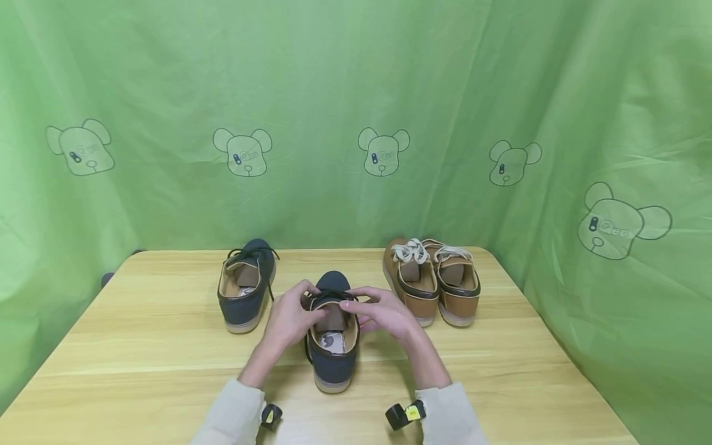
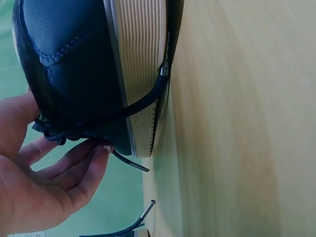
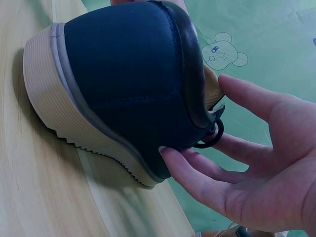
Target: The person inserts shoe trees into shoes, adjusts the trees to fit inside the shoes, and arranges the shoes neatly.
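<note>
A navy lace-up shoe (image 1: 334,369) stands at mid-table, heel toward me, toe away. My left hand (image 1: 289,316) holds its upper by the laces, thumb at the opening and fingers along the outer left side. From the other side my right hand (image 1: 386,314) grips the upper; its thumb touches the tan-lined tongue (image 3: 212,88) and its fingers reach the lacing area. A dark lace (image 2: 143,101) with a metal tip hangs down over the ribbed sole in the left wrist view. In the right wrist view a lace loop (image 3: 220,134) sticks out beside the fingers.
The matching navy shoe (image 1: 241,309) sits at back left, its dark laces loose. A brown pair with white laces, a left shoe (image 1: 419,306) and a right shoe (image 1: 459,304), stands at back right. Green curtains (image 1: 311,74) enclose the wooden table (image 1: 144,364).
</note>
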The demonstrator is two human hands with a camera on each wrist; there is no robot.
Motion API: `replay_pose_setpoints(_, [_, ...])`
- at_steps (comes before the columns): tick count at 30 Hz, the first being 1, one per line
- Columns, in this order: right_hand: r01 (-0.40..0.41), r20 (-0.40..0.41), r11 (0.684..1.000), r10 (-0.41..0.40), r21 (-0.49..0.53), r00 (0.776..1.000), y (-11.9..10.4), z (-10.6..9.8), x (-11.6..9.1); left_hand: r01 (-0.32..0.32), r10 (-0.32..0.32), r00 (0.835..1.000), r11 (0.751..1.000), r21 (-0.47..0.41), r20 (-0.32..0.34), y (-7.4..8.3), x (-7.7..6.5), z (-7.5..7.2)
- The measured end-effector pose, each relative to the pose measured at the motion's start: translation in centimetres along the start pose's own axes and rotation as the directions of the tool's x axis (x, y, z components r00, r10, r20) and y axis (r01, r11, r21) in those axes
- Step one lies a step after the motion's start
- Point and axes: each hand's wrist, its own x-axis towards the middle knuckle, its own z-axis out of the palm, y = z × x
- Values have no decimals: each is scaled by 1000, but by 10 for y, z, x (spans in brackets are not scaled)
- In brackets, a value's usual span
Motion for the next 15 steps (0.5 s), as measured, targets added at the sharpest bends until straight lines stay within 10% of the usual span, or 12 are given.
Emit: replay_pose_setpoints(15, [-9, -15, 1000, 9, -4, 1000, -1, 2, -1, -5, 5, 1000, 1000, 14, -25, 0, 1, 2])
